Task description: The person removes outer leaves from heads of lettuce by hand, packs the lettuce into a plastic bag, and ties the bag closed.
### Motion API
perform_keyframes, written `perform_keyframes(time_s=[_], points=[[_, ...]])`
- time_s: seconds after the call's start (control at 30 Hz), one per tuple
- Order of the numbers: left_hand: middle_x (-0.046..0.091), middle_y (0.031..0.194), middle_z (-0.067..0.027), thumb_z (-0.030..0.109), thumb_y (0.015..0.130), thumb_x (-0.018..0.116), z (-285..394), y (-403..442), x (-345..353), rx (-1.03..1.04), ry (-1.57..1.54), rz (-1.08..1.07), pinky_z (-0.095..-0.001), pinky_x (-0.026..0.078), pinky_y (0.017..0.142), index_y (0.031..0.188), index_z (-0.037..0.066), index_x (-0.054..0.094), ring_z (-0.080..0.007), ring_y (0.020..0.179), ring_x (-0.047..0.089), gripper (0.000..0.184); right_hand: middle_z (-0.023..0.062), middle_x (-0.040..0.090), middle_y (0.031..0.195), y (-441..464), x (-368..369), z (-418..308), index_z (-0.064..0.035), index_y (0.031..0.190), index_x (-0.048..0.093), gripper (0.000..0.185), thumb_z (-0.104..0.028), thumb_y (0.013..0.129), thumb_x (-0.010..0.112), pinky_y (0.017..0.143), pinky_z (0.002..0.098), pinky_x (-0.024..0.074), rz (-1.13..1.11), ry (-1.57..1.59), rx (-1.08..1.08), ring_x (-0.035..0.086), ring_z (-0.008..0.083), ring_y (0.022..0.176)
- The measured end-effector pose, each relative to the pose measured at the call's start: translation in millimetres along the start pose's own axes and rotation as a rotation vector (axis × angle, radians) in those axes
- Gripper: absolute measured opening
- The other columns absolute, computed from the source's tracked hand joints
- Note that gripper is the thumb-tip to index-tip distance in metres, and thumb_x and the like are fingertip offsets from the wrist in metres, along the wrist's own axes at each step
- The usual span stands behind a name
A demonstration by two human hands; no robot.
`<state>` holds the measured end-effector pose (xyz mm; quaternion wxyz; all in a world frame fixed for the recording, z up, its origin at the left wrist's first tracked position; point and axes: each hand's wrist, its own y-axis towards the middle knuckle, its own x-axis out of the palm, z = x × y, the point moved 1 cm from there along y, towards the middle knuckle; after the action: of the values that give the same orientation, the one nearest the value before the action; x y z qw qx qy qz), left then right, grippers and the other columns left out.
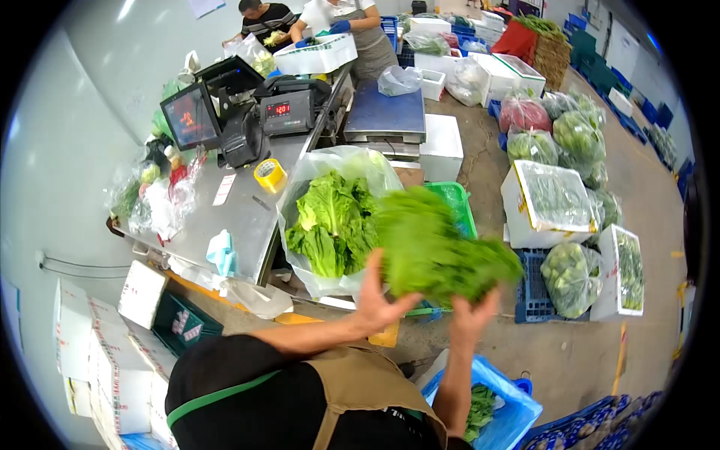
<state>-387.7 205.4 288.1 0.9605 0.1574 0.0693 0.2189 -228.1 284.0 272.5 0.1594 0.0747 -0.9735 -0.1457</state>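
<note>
A large bunch of leafy green lettuce (431, 244), blurred by motion, is held up between my two hands. My left hand (379, 304) cups its near left side, thumb and fingers apart around the leaves. My right hand (472, 319) grips it from below on the right; some of its fingers are hidden by the leaves. Just left of the bunch, a clear plastic bag (382, 169) stands wide open with more lettuce (330, 217) inside. Partly hidden behind the held leaves is a green crate (457, 202).
The steel table (247, 199) carries a scale display (287, 112), a monitor (190, 116) and yellow tape (270, 175). A blue-lined bin (517, 416) with greens stands below my right arm. Bagged vegetables (570, 277) and foam boxes (551, 202) line the right. Two people work behind.
</note>
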Motion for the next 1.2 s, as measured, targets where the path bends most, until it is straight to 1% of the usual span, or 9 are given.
perform_keyframes(time_s=[0.23,0.43,0.57,0.67,0.8,0.87,0.97,1.07,1.2], points=[[0.030,0.136,-0.0198,0.016,0.082,0.070,-66,35,-121,-0.007,-0.051,0.574,-0.0383,0.034,0.103,0.142,-0.004,0.005,-0.0273,0.123,0.039,0.091,0.0097,0.054,0.122,103,192,119,0.0031,0.133,0.041,0.070,-0.013,0.072,0.072,0.095,0.0313,0.0402,-0.626,0.273,0.235,0.051,0.0191,0.111],[0.035,0.128,-0.0203,0.016,0.083,0.067,-133,74,-141,-0.101,0.254,0.323,-0.0390,0.038,0.096,0.133,-0.005,0.027,-0.0300,0.114,0.044,0.068,0.0090,0.053,0.123,158,197,225,0.0000,0.138,0.038,0.070,-0.015,0.074,0.063,0.094,0.0327,0.0414,-0.629,0.365,0.693,0.051,0.0202,0.111],[0.056,0.114,-0.0192,0.007,0.083,0.058,-166,101,-148,-0.260,0.176,0.195,-0.0368,0.048,0.083,0.129,-0.004,0.040,-0.0279,0.098,0.059,0.051,0.0093,0.054,0.120,189,171,253,-0.0007,0.137,0.040,0.069,-0.013,0.073,0.064,0.088,0.0331,0.0452,-0.527,0.119,0.664,0.054,0.0208,0.104],[0.063,0.108,-0.0181,0.001,0.078,0.056,-155,142,-182,-0.170,0.795,-0.084,-0.0395,0.052,0.077,0.120,0.000,0.053,-0.0312,0.091,0.063,0.042,0.0109,0.053,0.122,192,163,261,-0.0009,0.137,0.041,0.071,-0.014,0.072,0.066,0.089,0.0333,0.0453,-0.461,-0.072,0.600,0.054,0.0216,0.105],[0.064,0.094,-0.0184,0.001,0.081,0.051,-129,225,-216,0.172,0.850,0.187,-0.0413,0.050,0.076,0.095,0.002,0.064,-0.0342,0.084,0.062,0.020,0.0154,0.051,0.126,185,174,258,0.0028,0.137,0.038,0.071,-0.016,0.074,0.066,0.093,0.0350,0.0437,-0.429,-0.207,0.418,0.052,0.0240,0.111],[0.065,0.094,-0.0199,0.011,0.087,0.051,-145,275,-214,0.212,0.645,0.023,-0.0430,0.049,0.079,0.091,0.000,0.066,-0.0362,0.086,0.062,0.019,0.0190,0.047,0.130,180,176,257,0.0031,0.139,0.034,0.075,-0.020,0.075,0.067,0.098,0.0367,0.0392,-0.443,-0.480,0.303,0.048,0.0272,0.118],[0.064,0.108,-0.0200,0.034,0.093,0.050,-200,338,-218,-0.414,0.912,-0.663,-0.0459,0.046,0.089,0.096,0.001,0.068,-0.0350,0.104,0.059,0.038,0.0239,0.040,0.136,170,187,248,0.0029,0.141,0.030,0.080,-0.027,0.077,0.068,0.104,0.0400,0.0330,-0.393,-0.704,0.224,0.041,0.0328,0.126],[0.064,0.110,-0.0212,0.056,0.090,0.047,-193,364,-210,-0.537,1.128,-0.843,-0.0475,0.045,0.090,0.100,0.001,0.069,-0.0351,0.105,0.059,0.060,0.0271,0.034,0.140,157,196,235,0.0022,0.142,0.026,0.083,-0.033,0.080,0.068,0.106,0.0431,0.0305,-0.324,-0.750,0.134,0.035,0.0384,0.129],[0.066,0.105,-0.0188,0.057,0.080,0.062,-159,403,-220,-0.524,0.934,-0.922,-0.0435,0.047,0.086,0.097,0.001,0.071,-0.0307,0.100,0.061,0.060,0.0303,0.030,0.141,138,208,218,0.0026,0.139,0.032,0.073,-0.030,0.083,0.066,0.105,0.0466,0.0297,-0.337,-0.847,-0.020,0.032,0.0442,0.129]])
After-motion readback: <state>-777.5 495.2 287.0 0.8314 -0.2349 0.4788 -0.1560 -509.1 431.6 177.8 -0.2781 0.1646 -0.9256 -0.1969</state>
